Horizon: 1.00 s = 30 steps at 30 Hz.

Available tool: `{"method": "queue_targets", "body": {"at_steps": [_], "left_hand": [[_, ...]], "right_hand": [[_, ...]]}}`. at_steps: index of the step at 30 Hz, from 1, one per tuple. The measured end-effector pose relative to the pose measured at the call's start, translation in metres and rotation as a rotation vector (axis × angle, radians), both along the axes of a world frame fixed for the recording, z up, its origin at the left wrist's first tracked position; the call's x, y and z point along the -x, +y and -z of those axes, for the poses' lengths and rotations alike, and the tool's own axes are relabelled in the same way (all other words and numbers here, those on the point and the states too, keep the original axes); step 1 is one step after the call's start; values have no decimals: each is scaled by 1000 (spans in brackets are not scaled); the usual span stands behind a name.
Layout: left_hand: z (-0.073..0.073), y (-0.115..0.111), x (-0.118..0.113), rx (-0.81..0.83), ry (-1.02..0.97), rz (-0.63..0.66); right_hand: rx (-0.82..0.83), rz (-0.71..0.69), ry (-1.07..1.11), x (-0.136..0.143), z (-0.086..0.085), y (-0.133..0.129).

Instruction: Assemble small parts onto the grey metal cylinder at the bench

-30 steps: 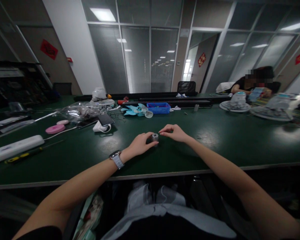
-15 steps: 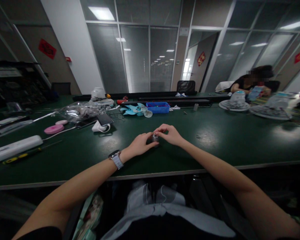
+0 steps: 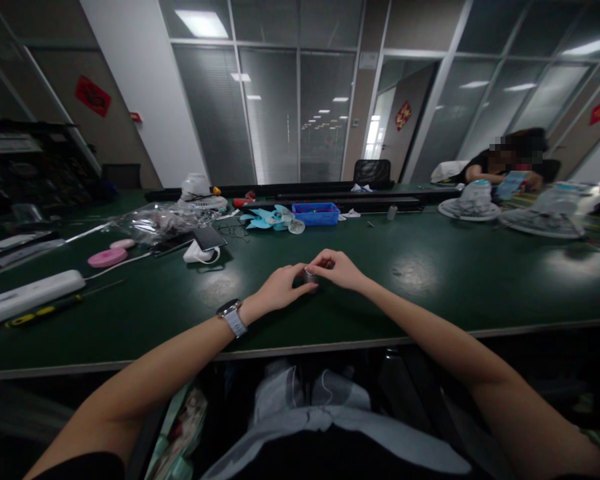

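Observation:
A small grey metal cylinder (image 3: 310, 278) stands upright on the dark green table (image 3: 260, 330), between my two hands. My left hand (image 3: 280, 287) wraps its thumb and fingers around the cylinder's side from the left. From the right, my right hand (image 3: 337, 268) reaches over the cylinder's top with thumb and finger pinched together; whatever small piece may be between the fingertips is too small to tell. A watch (image 3: 233, 318) with a pale strap is on my left wrist.
A blue tray (image 3: 316, 214) and light blue fan blades (image 3: 267, 219) lie farther back. To the left are a phone (image 3: 209, 238), a white charger (image 3: 200, 253), pink discs, a screwdriver and a power strip (image 3: 33, 298). A person (image 3: 485, 168) sits at the back right beside fan parts.
My right fingertips have shifted slightly to the left over the cylinder, covering more of its top. My left hand keeps its place around the side.

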State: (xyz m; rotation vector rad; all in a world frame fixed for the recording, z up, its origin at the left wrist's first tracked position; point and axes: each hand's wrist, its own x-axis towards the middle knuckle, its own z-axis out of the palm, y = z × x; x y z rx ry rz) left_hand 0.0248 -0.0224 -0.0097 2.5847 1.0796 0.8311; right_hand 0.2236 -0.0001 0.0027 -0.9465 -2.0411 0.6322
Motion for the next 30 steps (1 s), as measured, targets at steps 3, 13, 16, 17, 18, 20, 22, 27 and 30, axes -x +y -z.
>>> {"method": "queue_targets", "body": {"at_steps": [3, 13, 16, 17, 18, 20, 22, 27, 30], "left_hand": [[2, 1, 0, -5, -3, -4], [1, 0, 0, 3, 1, -12], [0, 0, -1, 3, -3, -13], [0, 0, -1, 3, -5, -11], [0, 0, -1, 3, -6, -8], [0, 0, -1, 4, -7, -1], [-1, 0, -1, 6, -4, 2], [-1, 1, -1, 8, -2, -2], [-1, 0, -1, 8, -12, -12]], "right_hand": [[42, 19, 28, 3, 0, 0], [4, 112, 1, 2, 3, -1], [-20, 114, -2, 1, 2, 0], [-31, 109, -2, 1, 2, 0], [-42, 102, -5, 0, 1, 1], [-63, 87, -12, -1, 1, 1], [-75, 72, -20, -1, 0, 1], [-74, 37, -29, -2, -3, -2], [-75, 15, -48, -2, -5, -3]]}}
